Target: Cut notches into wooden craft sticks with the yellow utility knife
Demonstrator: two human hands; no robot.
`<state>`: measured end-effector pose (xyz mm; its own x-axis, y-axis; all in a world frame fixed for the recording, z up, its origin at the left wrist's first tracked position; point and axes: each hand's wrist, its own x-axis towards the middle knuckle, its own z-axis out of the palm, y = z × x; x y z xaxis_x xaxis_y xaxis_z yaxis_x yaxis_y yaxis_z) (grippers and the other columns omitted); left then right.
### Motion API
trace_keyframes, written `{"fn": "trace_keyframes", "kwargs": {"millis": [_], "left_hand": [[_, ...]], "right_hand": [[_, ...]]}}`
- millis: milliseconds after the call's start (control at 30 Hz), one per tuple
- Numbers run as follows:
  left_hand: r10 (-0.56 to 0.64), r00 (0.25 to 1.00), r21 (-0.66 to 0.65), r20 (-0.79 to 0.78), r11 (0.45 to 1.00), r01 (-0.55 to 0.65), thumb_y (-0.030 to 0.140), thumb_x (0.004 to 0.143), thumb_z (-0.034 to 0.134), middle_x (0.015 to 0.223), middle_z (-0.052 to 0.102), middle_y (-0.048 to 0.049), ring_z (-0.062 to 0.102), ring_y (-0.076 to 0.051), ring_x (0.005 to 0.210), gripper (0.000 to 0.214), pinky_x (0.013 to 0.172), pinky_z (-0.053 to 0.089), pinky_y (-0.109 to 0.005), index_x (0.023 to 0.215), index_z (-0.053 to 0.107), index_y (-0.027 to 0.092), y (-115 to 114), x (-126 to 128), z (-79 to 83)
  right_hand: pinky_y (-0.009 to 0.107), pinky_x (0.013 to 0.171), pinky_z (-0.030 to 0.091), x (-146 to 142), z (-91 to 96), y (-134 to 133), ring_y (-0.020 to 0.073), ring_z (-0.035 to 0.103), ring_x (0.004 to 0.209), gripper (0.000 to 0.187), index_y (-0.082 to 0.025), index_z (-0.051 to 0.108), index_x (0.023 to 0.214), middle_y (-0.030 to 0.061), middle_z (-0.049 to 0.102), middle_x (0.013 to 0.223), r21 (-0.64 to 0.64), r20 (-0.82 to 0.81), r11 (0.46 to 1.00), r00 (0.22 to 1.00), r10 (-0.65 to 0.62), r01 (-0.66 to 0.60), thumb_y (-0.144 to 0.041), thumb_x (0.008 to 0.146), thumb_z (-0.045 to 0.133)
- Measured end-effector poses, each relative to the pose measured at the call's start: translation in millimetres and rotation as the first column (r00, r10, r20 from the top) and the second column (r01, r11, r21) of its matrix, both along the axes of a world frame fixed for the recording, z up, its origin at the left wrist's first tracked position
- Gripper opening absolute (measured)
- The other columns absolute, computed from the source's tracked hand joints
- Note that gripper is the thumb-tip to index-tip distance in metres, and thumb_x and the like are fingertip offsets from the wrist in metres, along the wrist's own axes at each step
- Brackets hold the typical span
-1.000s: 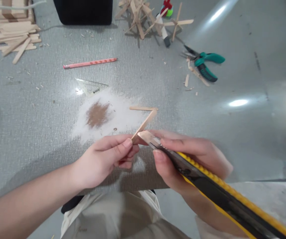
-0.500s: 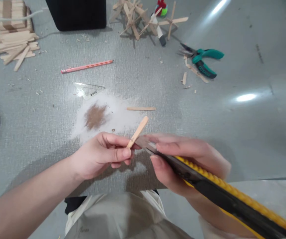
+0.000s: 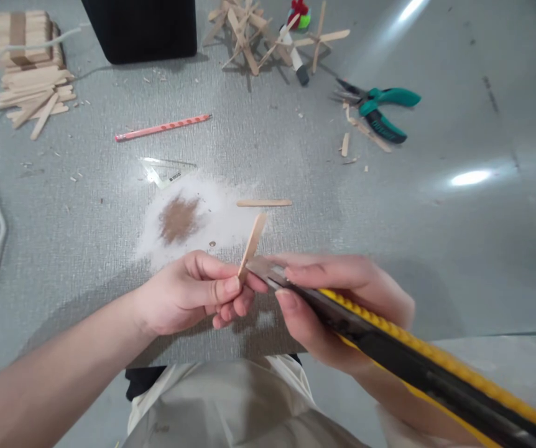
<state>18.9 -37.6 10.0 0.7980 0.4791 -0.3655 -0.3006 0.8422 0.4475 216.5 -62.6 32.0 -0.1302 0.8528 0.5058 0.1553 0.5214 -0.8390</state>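
My left hand (image 3: 188,295) pinches the lower end of a wooden craft stick (image 3: 252,241) between thumb and fingers; the stick points up and away. My right hand (image 3: 342,305) is wrapped round a large yellow and black utility knife (image 3: 389,361). The knife's blade tip (image 3: 261,267) rests against the stick just above my left thumb. Both hands hover over the near edge of the grey table (image 3: 436,249).
A second stick (image 3: 264,203) lies flat beyond the hands, beside a white and brown patch (image 3: 188,218). Farther off are a clear ruler (image 3: 168,169), a pink pencil (image 3: 163,127), green pliers (image 3: 380,109), a stick pile (image 3: 32,93), glued stick models (image 3: 249,31) and a black box (image 3: 140,28).
The held stick has swung from a slant toward the right to a steeper, more upright angle. The blade stays at its lower end. The view has shifted slightly.
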Motion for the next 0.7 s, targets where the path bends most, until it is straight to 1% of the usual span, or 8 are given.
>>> {"fn": "trace_keyframes", "kwargs": {"millis": [100,200,300,400,533,600,700], "left_hand": [[-0.007,1.000,0.011,0.008,1.000,0.007,0.038,0.083,0.083,0.068,0.064,-0.0005,0.052,-0.003,0.052,0.021,0.047,0.045,-0.012,0.095,0.083,0.020,0,-1,-0.4],[0.001,1.000,0.005,0.004,1.000,-0.001,0.037,0.083,0.083,0.067,0.063,-0.0004,0.052,-0.003,0.052,0.022,0.047,0.045,-0.012,0.095,0.083,0.019,-1,-1,-0.1],[-0.002,1.000,0.011,-0.002,1.000,0.002,0.037,0.084,0.082,0.068,0.063,0.0003,0.051,-0.003,0.052,0.021,0.046,0.044,-0.011,0.096,0.083,0.020,-1,-1,-0.6],[-0.001,1.000,0.022,0.005,1.000,0.001,0.037,0.086,0.081,0.070,0.063,0.0003,0.052,-0.003,0.053,0.020,0.047,0.044,-0.011,0.097,0.082,0.020,-2,0,-1.4],[0.008,1.000,0.025,-0.002,1.000,-0.008,0.037,0.086,0.081,0.070,0.063,0.0003,0.052,-0.003,0.054,0.020,0.047,0.044,-0.011,0.097,0.082,0.020,0,0,-0.6],[0.014,1.000,0.032,-0.016,0.999,-0.013,0.036,0.085,0.082,0.069,0.063,0.0004,0.051,-0.003,0.054,0.020,0.047,0.043,-0.011,0.096,0.083,0.020,1,0,0.4],[0.021,0.999,0.044,-0.028,0.999,-0.020,0.036,0.084,0.082,0.068,0.063,0.0000,0.051,-0.003,0.054,0.020,0.047,0.042,-0.012,0.095,0.083,0.019,1,1,1.2]], "right_hand": [[0.022,0.077,0.066,2,-0.5,-1,0.0159,0.080,0.088,0.039,-0.020,0.067,0.111,0.0040,0.081,0.098,0.011,0.029,1.000,0.999,-0.014,0.013,0.003,0.079,0.068],[0.021,0.077,0.066,5,0.2,-2,0.0148,0.079,0.088,0.040,-0.022,0.067,0.113,0.0021,0.081,0.100,-0.005,0.055,1.000,0.998,-0.021,0.022,0.000,0.080,0.069],[0.026,0.076,0.067,7,0.7,-3,0.0160,0.079,0.086,0.039,-0.024,0.068,0.114,0.0009,0.082,0.100,-0.017,0.113,0.998,0.992,-0.063,0.065,-0.004,0.082,0.069],[0.027,0.073,0.068,7,0.2,-4,0.0163,0.079,0.084,0.038,-0.025,0.068,0.114,0.0011,0.082,0.098,0.023,0.164,0.995,0.981,-0.102,0.100,-0.004,0.082,0.068],[0.026,0.075,0.068,10,-1.8,-4,0.0162,0.079,0.084,0.044,-0.022,0.067,0.118,0.0037,0.081,0.105,0.107,0.199,0.993,0.977,-0.079,0.059,-0.003,0.079,0.070],[0.029,0.075,0.069,12,-1.8,-4,0.0183,0.080,0.085,0.045,-0.022,0.066,0.120,0.0048,0.081,0.106,0.104,0.227,0.994,0.972,-0.057,0.033,-0.003,0.079,0.070],[0.030,0.073,0.069,12,0.1,-4,0.0202,0.080,0.084,0.038,-0.022,0.067,0.115,0.0062,0.082,0.101,0.084,0.248,0.996,0.968,-0.043,0.023,-0.004,0.081,0.069]]}}
